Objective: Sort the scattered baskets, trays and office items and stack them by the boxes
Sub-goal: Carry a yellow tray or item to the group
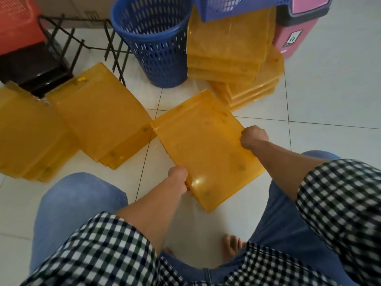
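both hands clamped on one yellow tray (206,145): left hand (178,178) curls round its near-left edge, right hand (254,137) pinches the far-right edge. tray is held low and tilted over the tiled floor (319,100), between the person's knees, its far corner near the tray stack (233,58); cannot tell whether the near corner touches the floor. risks, as i judge them: the grip is on thin edges of slick plastic only, so a twist could let it slide out of one hand. the stack is skewed, with upper trays offset from the lower ones, and a purple-blue basket (237,7) sits on top, so pushing another tray in there could shove the pile crooked or tip the basket off. the round blue basket (152,38) stands just beside the stack and could be knocked on a wide swing. counts: one tray in hand; one stack at right, at least five layers, edges too blurred for an exact figure; two loose piles at left, the nearer pile (99,112) and the far-left pile (26,137), each two or three trays; one round blue basket, one purple-blue basket, one red basket (16,17), one pink bin (296,27), one black wire rack (82,52), one cardboard box (72,9).
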A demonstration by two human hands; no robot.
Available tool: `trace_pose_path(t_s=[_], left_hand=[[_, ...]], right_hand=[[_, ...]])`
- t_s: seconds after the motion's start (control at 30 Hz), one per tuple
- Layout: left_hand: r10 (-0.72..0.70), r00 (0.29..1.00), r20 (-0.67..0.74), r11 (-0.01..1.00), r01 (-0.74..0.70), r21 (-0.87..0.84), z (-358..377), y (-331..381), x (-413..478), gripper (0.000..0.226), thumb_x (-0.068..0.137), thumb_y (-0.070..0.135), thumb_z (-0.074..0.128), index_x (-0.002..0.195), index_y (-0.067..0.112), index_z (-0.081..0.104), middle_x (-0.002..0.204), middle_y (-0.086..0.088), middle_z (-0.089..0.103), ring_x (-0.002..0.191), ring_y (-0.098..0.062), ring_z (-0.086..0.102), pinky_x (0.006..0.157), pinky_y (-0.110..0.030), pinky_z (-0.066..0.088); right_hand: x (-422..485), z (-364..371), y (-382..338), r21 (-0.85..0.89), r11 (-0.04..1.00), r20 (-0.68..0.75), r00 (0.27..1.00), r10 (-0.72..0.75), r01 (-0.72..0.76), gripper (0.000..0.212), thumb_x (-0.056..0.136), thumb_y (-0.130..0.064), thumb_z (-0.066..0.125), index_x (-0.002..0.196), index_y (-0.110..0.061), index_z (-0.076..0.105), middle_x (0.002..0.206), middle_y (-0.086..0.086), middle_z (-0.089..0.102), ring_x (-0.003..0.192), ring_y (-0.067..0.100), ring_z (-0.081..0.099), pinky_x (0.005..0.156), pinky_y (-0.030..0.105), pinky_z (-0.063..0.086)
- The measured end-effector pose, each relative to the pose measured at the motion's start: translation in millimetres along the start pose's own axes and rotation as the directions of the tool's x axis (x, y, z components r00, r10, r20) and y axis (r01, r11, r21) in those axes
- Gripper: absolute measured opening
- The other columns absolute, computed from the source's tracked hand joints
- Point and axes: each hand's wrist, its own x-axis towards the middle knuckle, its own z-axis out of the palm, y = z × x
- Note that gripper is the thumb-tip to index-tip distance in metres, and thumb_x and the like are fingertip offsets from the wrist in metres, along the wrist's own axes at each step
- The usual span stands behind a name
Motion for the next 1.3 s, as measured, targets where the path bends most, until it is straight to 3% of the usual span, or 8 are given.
trace_pose_path(t_s=[0.13,0.27,0.47,0.53,0.67,0.8,1.0,1.3], left_hand=[[0.049,0.999,-0.004,0.998,-0.049,0.037,5,6,2,0.02,0.104,0.009,0.043,0.115,0.01,0.06,0.104,-0.014,0.068,0.085,-0.031,0.066,0.074,-0.044,0.06],[0.1,0.994,-0.044,0.995,-0.1,0.007,5,4,4,0.022,0.106,0.012,0.043,0.121,0.01,0.058,0.094,-0.01,0.062,0.085,-0.03,0.062,0.085,-0.043,0.055],[0.125,0.983,-0.134,0.991,-0.13,-0.029,1,17,9,0.042,0.11,0.029,0.036,0.145,0.008,0.046,0.139,-0.018,0.055,0.121,-0.037,0.055,0.102,-0.049,0.046],[0.123,0.976,-0.178,0.99,-0.132,-0.039,5,18,9,0.044,0.11,0.03,0.036,0.146,0.007,0.045,0.141,-0.017,0.053,0.123,-0.037,0.053,0.103,-0.046,0.044],[0.125,0.969,-0.214,0.99,-0.137,-0.041,15,20,7,0.043,0.11,0.028,0.034,0.146,0.008,0.044,0.142,-0.017,0.052,0.127,-0.035,0.051,0.104,-0.044,0.041],[0.142,0.968,-0.208,0.989,-0.147,-0.007,25,25,11,0.042,0.109,0.025,0.035,0.145,0.007,0.045,0.141,-0.018,0.053,0.122,-0.035,0.053,0.103,-0.043,0.042],[0.13,0.961,-0.243,0.991,-0.132,0.008,33,27,20,0.031,0.102,0.009,0.043,0.128,0.004,0.058,0.115,-0.016,0.061,0.092,-0.031,0.054,0.088,-0.038,0.049],[0.089,0.946,-0.313,0.995,-0.1,-0.018,51,33,20,0.036,0.102,0.01,0.042,0.135,0.0,0.053,0.13,-0.02,0.059,0.112,-0.038,0.058,0.092,-0.042,0.047]], right_hand=[[2,4,-15,0.08,0.997,-0.034,0.999,0.012,-0.009,0.021,0.088,-0.012,0.053,0.105,-0.013,0.065,0.085,0.005,0.058,0.078,0.028,0.058,0.068,0.035,0.05],[3,-2,-19,0.186,0.981,0.009,0.998,-0.054,0.052,0.037,0.091,-0.013,0.051,0.126,-0.016,0.063,0.103,0.005,0.062,0.091,0.027,0.06,0.079,0.037,0.054],[3,-10,-27,0.366,0.911,0.033,0.975,-0.22,0.193,0.048,0.1,-0.028,0.058,0.147,-0.024,0.049,0.141,0.006,0.059,0.123,0.029,0.057,0.094,0.034,0.047],[2,-9,-24,0.286,0.939,0.051,0.976,-0.212,0.189,0.049,0.099,-0.026,0.057,0.147,-0.023,0.047,0.137,0.007,0.06,0.12,0.029,0.058,0.088,0.034,0.048],[2,-2,-9,0.034,0.998,0.118,0.991,-0.057,0.053,0.025,0.093,-0.016,0.049,0.116,-0.014,0.058,0.093,0.004,0.059,0.077,0.022,0.057,0.061,0.031,0.046],[8,1,-7,0.01,1.0,0.056,0.998,0.008,-0.009,0.008,0.093,-0.011,0.048,0.101,-0.014,0.05,0.08,0.005,0.05,0.064,0.021,0.048,0.048,0.029,0.034],[16,0,-7,0.019,1.0,0.055,0.998,0.019,-0.02,0.009,0.093,-0.01,0.047,0.1,-0.015,0.051,0.081,0.005,0.051,0.066,0.021,0.049,0.061,0.034,0.043],[25,-6,-16,0.037,0.998,0.023,0.998,0.053,-0.054,0.025,0.094,-0.008,0.043,0.114,-0.017,0.055,0.097,0.008,0.055,0.095,0.032,0.057,0.093,0.049,0.053]])
